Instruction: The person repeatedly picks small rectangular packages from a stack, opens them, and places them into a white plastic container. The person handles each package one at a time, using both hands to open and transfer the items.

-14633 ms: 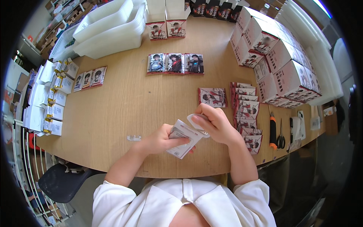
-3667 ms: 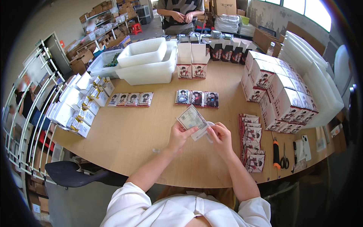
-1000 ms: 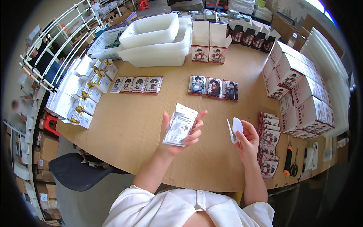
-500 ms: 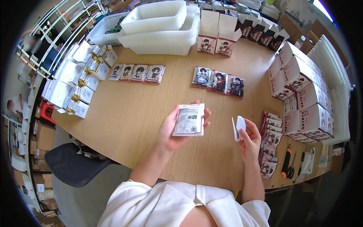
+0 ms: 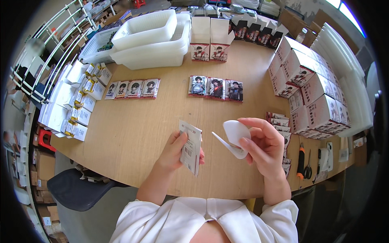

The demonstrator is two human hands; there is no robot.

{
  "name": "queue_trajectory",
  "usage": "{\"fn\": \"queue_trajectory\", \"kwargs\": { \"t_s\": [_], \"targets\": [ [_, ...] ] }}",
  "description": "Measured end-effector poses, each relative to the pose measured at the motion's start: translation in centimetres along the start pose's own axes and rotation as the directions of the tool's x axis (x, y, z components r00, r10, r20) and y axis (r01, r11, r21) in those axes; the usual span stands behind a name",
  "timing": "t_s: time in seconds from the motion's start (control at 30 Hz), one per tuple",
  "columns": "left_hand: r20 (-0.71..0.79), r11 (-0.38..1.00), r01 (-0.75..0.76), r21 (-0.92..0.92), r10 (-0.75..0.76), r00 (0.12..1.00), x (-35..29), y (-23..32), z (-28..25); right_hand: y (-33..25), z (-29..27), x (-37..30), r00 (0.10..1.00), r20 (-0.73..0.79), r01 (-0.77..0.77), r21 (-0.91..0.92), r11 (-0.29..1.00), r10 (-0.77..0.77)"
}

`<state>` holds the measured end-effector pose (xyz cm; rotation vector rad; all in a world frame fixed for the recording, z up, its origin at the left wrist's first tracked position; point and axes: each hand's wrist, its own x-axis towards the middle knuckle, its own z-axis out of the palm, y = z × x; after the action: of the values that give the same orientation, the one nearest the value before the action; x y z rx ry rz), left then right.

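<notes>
Gripped in my left hand (image 5: 172, 152) is a flat white card pack (image 5: 189, 148) with red edging, tilted so its printed face turns to the right; my thumb lies on that face. My right hand (image 5: 265, 148) pinches a white plastic letter opener (image 5: 236, 135), with a rounded body and a thin prong pointing up and left toward the pack. A small gap separates the two. Beyond the hands lie a row of three card packs with character pictures (image 5: 216, 88) and, farther left, a row of several packs with small cartoon figures (image 5: 133, 89).
Stacked white-and-red boxes (image 5: 308, 85) stand at the right, with more packs (image 5: 279, 121) beside them. An orange-handled cutter (image 5: 301, 160) and black scissors (image 5: 308, 170) lie near the right edge. White bins (image 5: 150, 56), open boxes (image 5: 209, 50) and white cartons (image 5: 65, 99) line the back and left.
My left hand has turned the card pack from facing me to a steep tilt and lowered it slightly. My right hand has brought the letter opener left and nearer the pack. The view has shifted too.
</notes>
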<state>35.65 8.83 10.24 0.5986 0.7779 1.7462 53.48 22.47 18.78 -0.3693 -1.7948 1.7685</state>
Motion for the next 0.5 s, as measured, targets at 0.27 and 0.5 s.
{"fn": "queue_trajectory", "kwargs": {
  "t_s": [0.27, 0.5],
  "targets": [
    [0.04, 1.0, -0.019, -0.016, 0.02, 0.999, 0.2, -0.4, 0.1, -0.6, 0.5, 0.2, 0.998, 0.07, 0.001, -0.098, 0.995, 0.006],
    [0.103, 0.998, -0.017, -0.068, 0.024, 0.994, 0.3, -0.6, -0.4, -0.6, 0.4, 0.5, 0.996, 0.084, 0.018, -0.129, 0.992, -0.007]
  ]
}}
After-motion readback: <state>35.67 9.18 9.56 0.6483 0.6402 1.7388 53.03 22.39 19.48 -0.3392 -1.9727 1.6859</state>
